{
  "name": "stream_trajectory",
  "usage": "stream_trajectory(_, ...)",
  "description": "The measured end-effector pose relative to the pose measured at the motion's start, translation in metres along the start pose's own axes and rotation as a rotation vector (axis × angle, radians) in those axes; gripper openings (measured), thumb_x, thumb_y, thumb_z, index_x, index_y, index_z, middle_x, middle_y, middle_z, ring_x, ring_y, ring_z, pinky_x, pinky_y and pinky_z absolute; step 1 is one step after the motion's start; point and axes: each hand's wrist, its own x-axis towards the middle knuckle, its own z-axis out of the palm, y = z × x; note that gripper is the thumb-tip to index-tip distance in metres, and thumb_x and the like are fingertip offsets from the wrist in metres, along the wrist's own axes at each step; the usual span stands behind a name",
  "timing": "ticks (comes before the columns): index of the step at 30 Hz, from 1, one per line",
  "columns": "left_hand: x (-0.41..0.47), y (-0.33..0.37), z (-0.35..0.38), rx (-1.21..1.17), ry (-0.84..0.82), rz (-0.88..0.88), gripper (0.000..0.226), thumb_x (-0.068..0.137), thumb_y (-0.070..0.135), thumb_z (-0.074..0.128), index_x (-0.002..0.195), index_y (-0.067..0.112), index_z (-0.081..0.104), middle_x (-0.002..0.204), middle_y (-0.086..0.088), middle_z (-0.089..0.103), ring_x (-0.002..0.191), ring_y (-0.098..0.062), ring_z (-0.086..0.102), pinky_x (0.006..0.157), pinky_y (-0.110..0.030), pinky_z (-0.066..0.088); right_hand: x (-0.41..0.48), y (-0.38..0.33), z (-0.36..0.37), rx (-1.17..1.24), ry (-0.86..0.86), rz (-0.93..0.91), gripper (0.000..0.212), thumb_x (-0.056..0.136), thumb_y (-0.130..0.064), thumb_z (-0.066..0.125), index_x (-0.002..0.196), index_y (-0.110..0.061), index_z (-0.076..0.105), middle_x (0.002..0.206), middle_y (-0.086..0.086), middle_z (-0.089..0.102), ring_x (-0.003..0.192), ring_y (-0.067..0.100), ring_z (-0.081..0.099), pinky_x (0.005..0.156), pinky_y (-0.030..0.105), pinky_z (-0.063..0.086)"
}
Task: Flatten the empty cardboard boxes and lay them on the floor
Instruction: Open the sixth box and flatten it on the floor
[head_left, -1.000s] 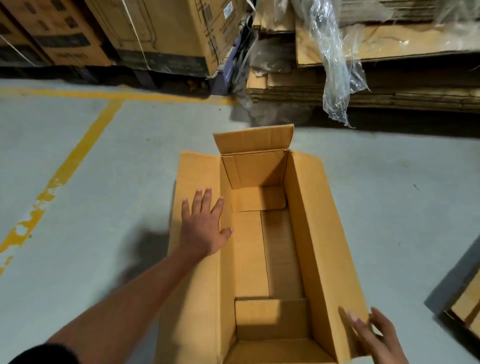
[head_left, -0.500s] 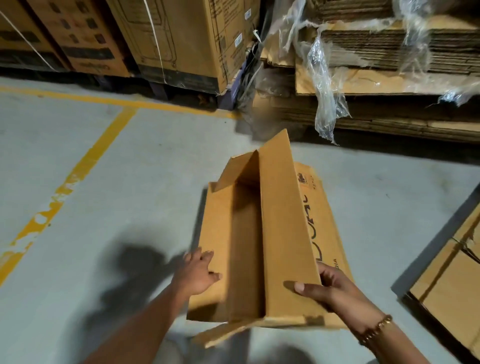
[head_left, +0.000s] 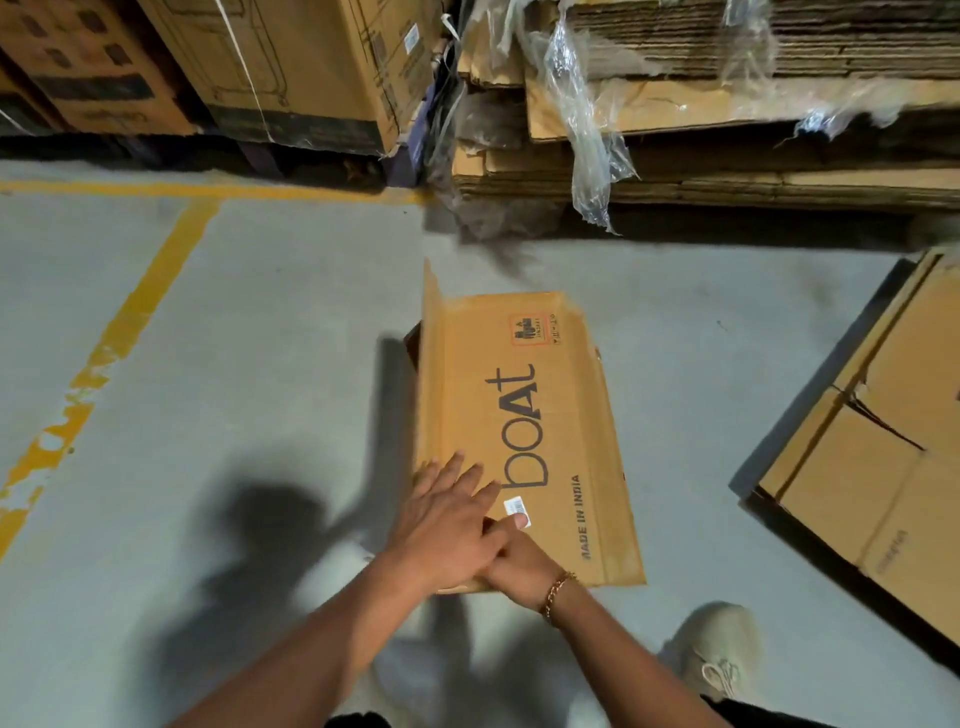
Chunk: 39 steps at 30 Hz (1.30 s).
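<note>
Bare floor (head_left: 234, 364) is lying open left of the cardboard box (head_left: 519, 431). Stacked cardboard (head_left: 727, 171) is blocking beyond the box; more flattened boxes (head_left: 883, 467) are crowding its right.

We see cardboard box (head_left: 524, 441) no longer open and upright: now collapsed, printed side up, on floor (head_left: 234, 364). Left hand (head_left: 447, 519) off flap, now pressing flat on near end, overlapping right hand (head_left: 519, 564).

Grey concrete floor (head_left: 260, 364) with yellow painted lines (head_left: 150, 291); stacked cardboard sheets (head_left: 727, 171) under torn plastic wrap (head_left: 587, 140) behind.
</note>
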Motion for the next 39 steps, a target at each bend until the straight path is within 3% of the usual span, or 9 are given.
stream_trajectory(3,0.016,0.008,0.013,0.186,-0.108,0.011,0.084,0.091,0.075,0.001,0.155,0.027,0.03,0.163,-0.006,0.029,0.154,-0.029,0.006,0.122,-0.053,-0.002,-0.022,0.032,-0.049,0.144,0.383,0.064,0.009,0.074,-0.031,0.068,0.079,-0.025,0.072,0.083,-0.009,0.074,0.082,0.011,0.067,0.08,0.032,0.053)
stream_trajectory(7,0.029,0.02,0.033,0.143,-0.352,0.005,0.074,0.093,0.071,0.027,0.157,0.035,0.016,0.168,-0.003,0.004,0.153,-0.028,0.008,0.123,-0.049,0.01,-0.039,0.087,-0.098,0.354,0.88,0.393,0.018,0.095,-0.027,0.061,0.11,-0.018,0.065,0.108,0.0,0.068,0.103,0.024,0.062,0.084,0.033,0.045)
stream_trajectory(14,0.028,0.008,0.055,0.087,-0.333,0.017,0.081,0.091,0.065,0.045,0.158,0.038,0.008,0.167,0.003,-0.016,0.154,-0.026,-0.003,0.123,-0.037,0.011,-0.046,0.136,-0.122,0.637,0.482,0.64,0.041,0.099,-0.047,0.05,0.127,-0.017,0.057,0.127,0.005,0.062,0.11,0.025,0.058,0.096,0.044,0.039)
stream_trajectory(18,0.033,0.007,0.054,0.006,-0.275,-0.002,0.076,0.088,0.068,0.042,0.156,0.039,0.023,0.168,0.004,-0.002,0.153,-0.023,0.008,0.122,-0.035,0.016,-0.071,0.116,-0.161,0.609,0.657,0.522,0.035,0.094,-0.039,0.061,0.108,-0.007,0.068,0.105,0.011,0.07,0.083,0.025,0.063,0.076,0.036,0.048)
stream_trajectory(22,0.041,0.014,0.04,-0.144,-0.216,-0.058,0.07,0.095,0.066,0.039,0.155,0.032,0.029,0.166,0.0,0.018,0.152,-0.019,0.018,0.121,-0.034,0.019,-0.075,0.06,-0.153,0.6,0.468,0.295,0.041,0.096,-0.054,0.052,0.094,-0.014,0.058,0.084,0.002,0.058,0.079,0.019,0.055,0.073,0.032,0.047)
stream_trajectory(27,0.047,0.013,0.034,-0.634,-0.197,-0.187,0.089,0.078,0.092,0.023,0.151,0.041,0.033,0.159,0.012,0.036,0.146,-0.016,0.034,0.119,-0.039,0.025,-0.048,0.042,-0.056,-0.219,0.458,0.095,0.055,0.082,-0.068,0.04,0.111,-0.024,0.053,0.128,-0.003,0.047,0.118,0.019,0.045,0.095,0.037,0.041)
stream_trajectory(30,0.044,0.009,0.041,-0.507,-0.206,-0.165,0.093,0.074,0.091,0.035,0.153,0.044,0.019,0.16,0.013,0.033,0.144,-0.019,0.038,0.115,-0.043,0.033,-0.05,0.056,-0.026,-0.587,0.314,0.12,0.063,0.088,-0.06,0.043,0.144,-0.034,0.033,0.164,-0.002,0.01,0.148,0.024,0.014,0.113,0.046,0.028)
stream_trajectory(36,0.045,0.016,0.053,-0.295,-0.104,-0.097,0.115,0.078,0.07,0.063,0.146,0.049,-0.028,0.167,0.002,0.014,0.143,-0.027,0.039,0.108,-0.048,0.042,-0.037,0.063,-0.082,0.067,0.639,0.119,0.037,0.092,-0.034,0.057,0.128,-0.024,0.055,0.13,-0.007,0.059,0.121,0.018,0.055,0.1,0.034,0.045)
stream_trajectory(39,0.043,0.016,0.054,-0.226,-0.103,-0.08,0.103,0.084,0.07,0.056,0.148,0.053,-0.022,0.158,0.0,0.036,0.135,-0.029,0.047,0.104,-0.044,0.045,-0.015,0.07,-0.118,0.241,0.467,0.237,0.048,0.098,-0.032,0.052,0.144,-0.023,0.042,0.143,-0.003,0.053,0.132,0.02,0.05,0.108,0.034,0.038)
